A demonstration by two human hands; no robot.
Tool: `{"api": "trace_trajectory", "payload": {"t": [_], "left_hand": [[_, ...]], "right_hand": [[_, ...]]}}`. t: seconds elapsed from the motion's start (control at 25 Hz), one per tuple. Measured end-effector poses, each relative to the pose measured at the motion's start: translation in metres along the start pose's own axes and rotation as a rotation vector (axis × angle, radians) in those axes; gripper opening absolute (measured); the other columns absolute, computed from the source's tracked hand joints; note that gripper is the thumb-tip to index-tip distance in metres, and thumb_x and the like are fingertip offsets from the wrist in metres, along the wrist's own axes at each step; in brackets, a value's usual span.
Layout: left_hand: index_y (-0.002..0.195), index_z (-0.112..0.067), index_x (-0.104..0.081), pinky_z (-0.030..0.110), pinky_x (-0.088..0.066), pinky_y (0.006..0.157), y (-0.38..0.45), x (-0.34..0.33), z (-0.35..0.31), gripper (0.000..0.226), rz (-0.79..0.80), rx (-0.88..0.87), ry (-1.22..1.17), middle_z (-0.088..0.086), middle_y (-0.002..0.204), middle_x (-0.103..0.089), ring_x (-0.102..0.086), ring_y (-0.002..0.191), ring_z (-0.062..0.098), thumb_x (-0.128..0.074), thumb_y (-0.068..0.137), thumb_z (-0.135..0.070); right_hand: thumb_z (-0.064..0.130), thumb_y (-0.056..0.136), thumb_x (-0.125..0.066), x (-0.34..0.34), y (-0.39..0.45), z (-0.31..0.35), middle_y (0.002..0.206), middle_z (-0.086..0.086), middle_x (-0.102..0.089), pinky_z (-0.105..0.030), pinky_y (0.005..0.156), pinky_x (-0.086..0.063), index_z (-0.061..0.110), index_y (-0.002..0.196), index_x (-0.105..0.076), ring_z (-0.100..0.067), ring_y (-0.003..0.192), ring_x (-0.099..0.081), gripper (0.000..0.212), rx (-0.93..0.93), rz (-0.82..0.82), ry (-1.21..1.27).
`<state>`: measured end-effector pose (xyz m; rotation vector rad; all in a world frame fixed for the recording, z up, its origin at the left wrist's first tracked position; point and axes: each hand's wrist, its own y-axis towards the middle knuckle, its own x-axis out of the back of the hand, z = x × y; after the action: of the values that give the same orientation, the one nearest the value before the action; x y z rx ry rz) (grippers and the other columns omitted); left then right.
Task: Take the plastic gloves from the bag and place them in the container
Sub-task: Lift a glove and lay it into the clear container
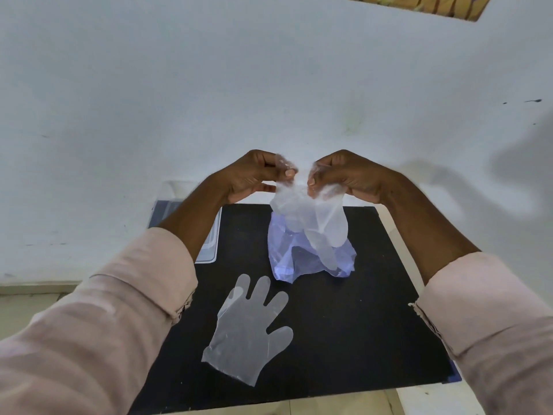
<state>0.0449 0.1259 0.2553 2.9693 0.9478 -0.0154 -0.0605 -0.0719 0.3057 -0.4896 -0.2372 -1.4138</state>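
Note:
Both my hands are raised above the far part of a black mat (344,310). My left hand (254,175) and my right hand (344,175) each pinch the top edge of a clear plastic glove (314,223), which hangs down between them with its fingers pointing down. Under it a crumpled bluish plastic bag (287,259) lies on the mat. Another clear plastic glove (248,327) lies flat on the mat nearer to me, fingers spread and pointing away. A clear plastic container (209,253) stands at the mat's far left, mostly hidden behind my left forearm.
The mat lies on a pale table that meets a white wall (269,85) just behind the container and bag. The edge of a coloured picture (425,4) shows at the top right. Pink sleeves cover both my forearms.

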Motion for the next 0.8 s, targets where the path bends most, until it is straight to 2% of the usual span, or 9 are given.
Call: {"api": "trace_trajectory", "payload": {"t": [0.08, 0.16, 0.28, 0.36, 0.52, 0.64, 0.72, 0.8], "left_hand": [[0.074, -0.02, -0.076, 0.041, -0.05, 0.087, 0.002, 0.0, 0.0, 0.006, -0.09, 0.001, 0.027, -0.003, 0.081, -0.071, -0.066, 0.081, 0.015, -0.082, 0.073, -0.019], [0.076, -0.019, -0.075, 0.042, -0.05, 0.085, 0.001, 0.0, -0.001, 0.007, -0.168, 0.021, 0.069, -0.002, 0.081, -0.071, -0.065, 0.081, 0.016, -0.076, 0.08, -0.014], [0.078, -0.019, -0.074, 0.036, -0.05, 0.075, -0.002, -0.001, -0.007, 0.004, -0.248, 0.042, 0.138, -0.004, 0.079, -0.072, -0.065, 0.08, 0.013, -0.075, 0.081, -0.019], [0.078, -0.02, -0.074, 0.033, -0.052, 0.07, -0.002, -0.004, -0.011, 0.005, -0.283, 0.065, 0.176, -0.003, 0.08, -0.072, -0.066, 0.078, 0.012, -0.077, 0.08, -0.024], [0.081, -0.018, -0.074, 0.029, -0.056, 0.057, 0.004, -0.009, -0.014, 0.006, -0.391, 0.127, 0.262, 0.0, 0.085, -0.074, -0.069, 0.081, 0.013, -0.075, 0.083, -0.024], [0.082, -0.014, -0.071, 0.027, -0.055, 0.052, 0.005, -0.016, -0.014, 0.005, -0.46, 0.144, 0.229, 0.004, 0.092, -0.073, -0.072, 0.084, 0.017, -0.07, 0.086, -0.017], [0.083, -0.012, -0.069, 0.028, -0.056, 0.053, 0.005, -0.02, -0.013, 0.005, -0.503, 0.128, 0.161, 0.008, 0.093, -0.072, -0.073, 0.083, 0.02, -0.067, 0.088, -0.012], [0.085, -0.009, -0.067, 0.029, -0.059, 0.06, 0.005, -0.021, -0.01, 0.005, -0.54, 0.096, 0.054, 0.011, 0.09, -0.071, -0.074, 0.078, 0.023, -0.064, 0.089, -0.007]], "right_hand": [[0.014, 0.082, -0.072, 0.006, -0.004, -0.008, 0.084, -0.009, -0.072, -0.035, 0.08, -0.049, 0.01, 0.084, -0.072, -0.017, 0.079, -0.067, 0.005, -0.014, -0.011, -0.012], [0.016, 0.084, -0.072, 0.012, -0.007, -0.017, 0.084, -0.004, -0.073, -0.034, 0.079, -0.049, 0.011, 0.087, -0.072, -0.015, 0.081, -0.067, 0.006, -0.038, -0.05, -0.041], [0.016, 0.082, -0.074, 0.021, -0.007, -0.029, 0.081, 0.005, -0.073, -0.03, 0.073, -0.045, 0.007, 0.087, -0.071, -0.011, 0.081, -0.063, 0.01, -0.068, -0.162, -0.059], [0.016, 0.083, -0.073, 0.023, -0.004, -0.034, 0.082, 0.008, -0.073, -0.027, 0.07, -0.043, 0.013, 0.079, -0.07, -0.009, 0.08, -0.061, 0.005, -0.065, -0.227, -0.06], [0.017, 0.08, -0.073, 0.021, 0.01, -0.041, 0.085, 0.0, -0.07, -0.023, 0.058, -0.043, 0.012, 0.081, -0.073, -0.009, 0.071, -0.057, 0.004, -0.013, -0.39, -0.03], [0.013, 0.078, -0.073, 0.014, 0.019, -0.042, 0.077, 0.002, -0.07, -0.023, 0.054, -0.052, 0.019, 0.07, -0.072, -0.014, 0.068, -0.06, 0.009, 0.044, -0.504, -0.013], [0.01, 0.077, -0.073, 0.008, 0.025, -0.042, 0.078, 0.004, -0.07, -0.024, 0.057, -0.055, 0.019, 0.068, -0.071, -0.013, 0.071, -0.064, 0.013, 0.072, -0.539, 0.077], [0.008, 0.076, -0.074, 0.003, 0.033, -0.042, 0.08, -0.003, -0.069, -0.024, 0.059, -0.055, 0.008, 0.07, -0.071, -0.013, 0.073, -0.064, 0.007, 0.071, -0.534, 0.221]]}}
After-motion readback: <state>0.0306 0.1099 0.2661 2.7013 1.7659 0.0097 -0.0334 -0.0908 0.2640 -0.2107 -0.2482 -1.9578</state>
